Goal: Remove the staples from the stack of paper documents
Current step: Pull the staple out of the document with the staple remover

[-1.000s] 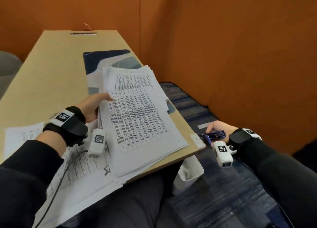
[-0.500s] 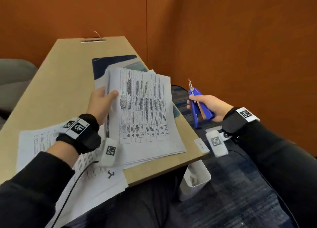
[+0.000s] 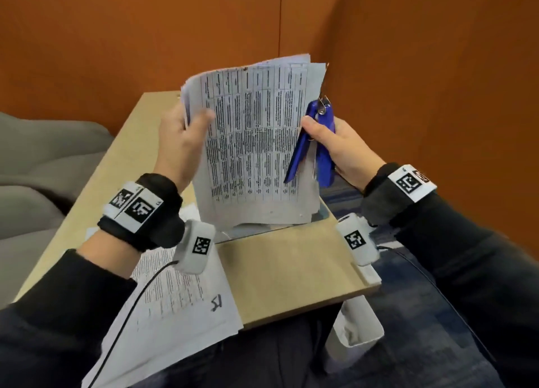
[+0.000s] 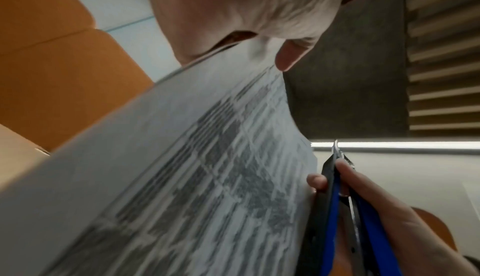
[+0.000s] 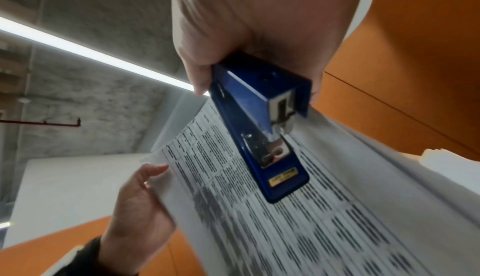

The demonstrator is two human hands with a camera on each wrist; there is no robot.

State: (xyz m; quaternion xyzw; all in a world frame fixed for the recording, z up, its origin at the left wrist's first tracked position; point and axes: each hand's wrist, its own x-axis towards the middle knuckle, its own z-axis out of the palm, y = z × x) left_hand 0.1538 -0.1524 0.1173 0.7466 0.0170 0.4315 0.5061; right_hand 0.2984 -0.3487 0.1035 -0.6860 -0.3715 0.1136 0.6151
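I have a stapled bundle of printed sheets [image 3: 256, 142] lifted upright above the desk [image 3: 291, 271], my left hand [image 3: 186, 142] pinching its left edge with thumb in front and fingers behind, while my right hand [image 3: 335, 145] is wrapped around a blue stapler [image 3: 318, 142] at the bundle's right edge, its thin metal remover tip pointing up toward the top right corner. I can't make out a staple there, so I judge this bundle is not yet freed. Loose sheets [image 3: 180, 306] lie at the near left of the desk, overhanging its front edge, possibly finished ones. A white bin [image 3: 355, 329] sits under the desk's right corner. The orange wall [image 3: 437, 96] stands near on the right, so I have more room to move leftward and up
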